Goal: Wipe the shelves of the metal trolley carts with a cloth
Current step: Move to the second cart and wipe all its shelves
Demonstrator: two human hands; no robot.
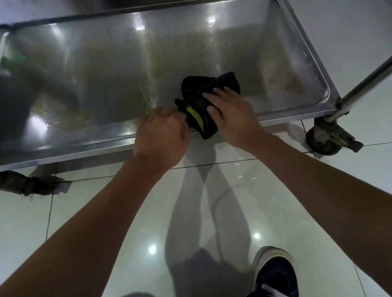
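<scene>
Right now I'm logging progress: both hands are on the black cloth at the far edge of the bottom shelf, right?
Not the far edge. The head view shows both hands, left hand and right hand, on the black cloth at the near edge of the shelf.

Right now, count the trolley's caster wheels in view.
2: one grimy caster wheel under the near right corner, another caster wheel under the near left. Far-side wheels are hidden.

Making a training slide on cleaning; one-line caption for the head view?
Both hands, left hand and right hand, on a black-and-yellow cloth at the front edge of a smeared trolley shelf.
</scene>
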